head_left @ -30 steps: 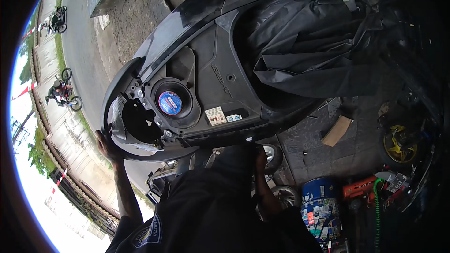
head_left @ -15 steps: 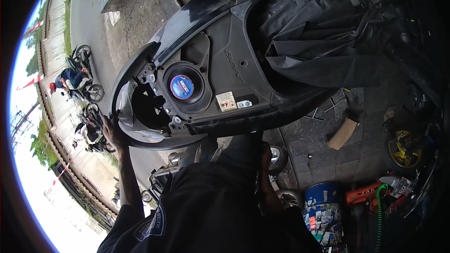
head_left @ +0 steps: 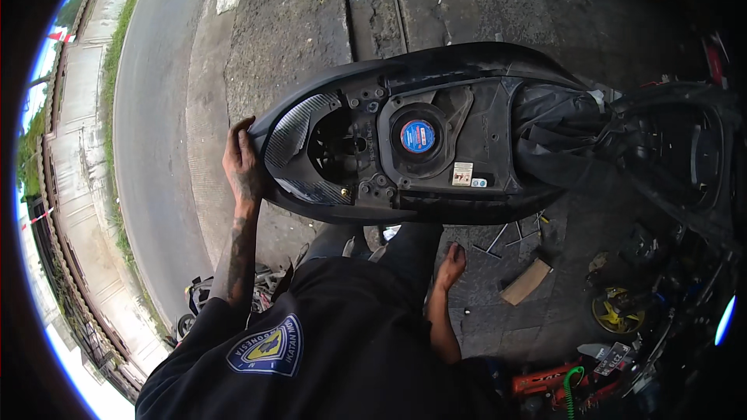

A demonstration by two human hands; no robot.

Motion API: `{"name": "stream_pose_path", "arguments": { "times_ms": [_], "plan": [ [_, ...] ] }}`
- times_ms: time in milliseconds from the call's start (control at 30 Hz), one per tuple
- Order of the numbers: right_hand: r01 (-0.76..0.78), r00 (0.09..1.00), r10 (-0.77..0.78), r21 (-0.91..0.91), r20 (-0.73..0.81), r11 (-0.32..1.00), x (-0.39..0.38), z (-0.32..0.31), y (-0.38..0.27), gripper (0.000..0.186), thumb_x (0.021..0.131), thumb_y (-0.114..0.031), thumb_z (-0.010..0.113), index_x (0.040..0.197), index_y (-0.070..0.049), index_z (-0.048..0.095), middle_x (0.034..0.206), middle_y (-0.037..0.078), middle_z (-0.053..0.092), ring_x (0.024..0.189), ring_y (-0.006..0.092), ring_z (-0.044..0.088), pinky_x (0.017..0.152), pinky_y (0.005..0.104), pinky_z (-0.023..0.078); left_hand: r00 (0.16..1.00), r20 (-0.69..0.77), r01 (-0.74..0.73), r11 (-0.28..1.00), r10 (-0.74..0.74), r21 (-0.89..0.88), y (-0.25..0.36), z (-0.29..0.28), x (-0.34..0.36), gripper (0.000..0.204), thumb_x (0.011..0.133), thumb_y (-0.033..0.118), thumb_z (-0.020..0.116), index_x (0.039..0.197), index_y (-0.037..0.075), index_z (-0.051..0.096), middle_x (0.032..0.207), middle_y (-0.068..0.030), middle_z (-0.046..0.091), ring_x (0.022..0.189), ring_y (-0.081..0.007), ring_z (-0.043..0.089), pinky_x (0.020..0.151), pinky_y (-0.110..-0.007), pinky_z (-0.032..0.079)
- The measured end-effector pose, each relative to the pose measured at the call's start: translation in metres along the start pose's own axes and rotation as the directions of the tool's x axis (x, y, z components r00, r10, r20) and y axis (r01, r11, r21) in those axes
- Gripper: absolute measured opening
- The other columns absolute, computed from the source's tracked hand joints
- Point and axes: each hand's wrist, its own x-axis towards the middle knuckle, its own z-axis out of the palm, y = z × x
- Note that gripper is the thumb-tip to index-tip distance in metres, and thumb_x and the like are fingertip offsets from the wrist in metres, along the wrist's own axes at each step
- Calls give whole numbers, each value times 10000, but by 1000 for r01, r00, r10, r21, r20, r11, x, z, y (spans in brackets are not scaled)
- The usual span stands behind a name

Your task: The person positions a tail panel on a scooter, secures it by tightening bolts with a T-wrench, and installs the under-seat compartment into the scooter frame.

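In front of me is a black scooter's rear body (head_left: 482, 136) with its seat off, a blue-and-red round fuel cap (head_left: 418, 137) showing on top. My left hand (head_left: 243, 159) lies against the rounded tail (head_left: 264, 136), its fingers curled at the rim. Next to it, carbon-patterned trim (head_left: 299, 128) edges a dark opening in the tail. My right hand (head_left: 450, 266) hangs low beside my leg, away from the scooter. Its fingers are loosely curled and nothing shows in them. A black sheet (head_left: 560, 128) is bunched over the seat well.
T-shaped metal tools (head_left: 498, 241) and a brown block (head_left: 526, 281) lie on the floor to the right. Beyond them are a yellow-rimmed wheel (head_left: 618, 309), a red tool (head_left: 545, 379) and a green coiled hose (head_left: 573, 389). A road (head_left: 156, 109) runs along the left.
My view has shifted, so the scooter appears farther right and more level. My right hand now shows more fully beside my leg. The left hand stays at the tail. The passing motorcycles are out of view.
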Motion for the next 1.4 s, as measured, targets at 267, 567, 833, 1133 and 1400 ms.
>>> {"name": "stream_pose_path", "arguments": {
  "times_ms": [267,567,833,1133,1400],
  "plan": [
    [128,953,-191,-260,-235,957,-47,28,34,349,989,-299,481,1018,-6,668,853,181,693,755,306,671,706,415,498,982,42,-169,957,183,-234,-6,-3,2,346,896,-76,432,1178,41,595,1172,-143,621,1117,-304,587,965,-380,450],
    [295,897,-212,170,-388,940,-109,62,-87,221,960,-77,510,1146,-10,607,898,106,660,781,193,645,702,323,508,906,118,-301,816,406,-494,-37,-2,4,291,948,13,420,1200,30,564,1288,-161,576,1203,-351,538,1030,-415,408],
    [418,892,-376,145,-249,897,-149,74,-120,212,977,-163,533,1093,-15,631,864,95,673,782,189,658,727,317,505,886,89,-324,743,456,-586,-37,5,0,303,923,-30,387,1162,18,567,1302,-190,541,1213,-371,525,1025,-432,408],
    [-57,975,20,-165,-221,985,-180,81,81,461,951,-423,540,779,-13,661,604,75,612,537,185,585,555,359,450,860,68,-359,696,505,-623,-41,6,2,270,953,-6,376,1157,-9,553,1319,-220,517,1238,-369,496,1052,-430,379],
    [-49,994,78,-328,76,943,-219,130,162,387,972,-350,490,1020,-2,652,883,158,675,710,233,654,655,380,495,856,70,-368,698,512,-614,-52,6,9,308,900,-63,370,1131,-7,566,1311,-226,514,1218,-380,507,1021,-429,401]
  ]
}}
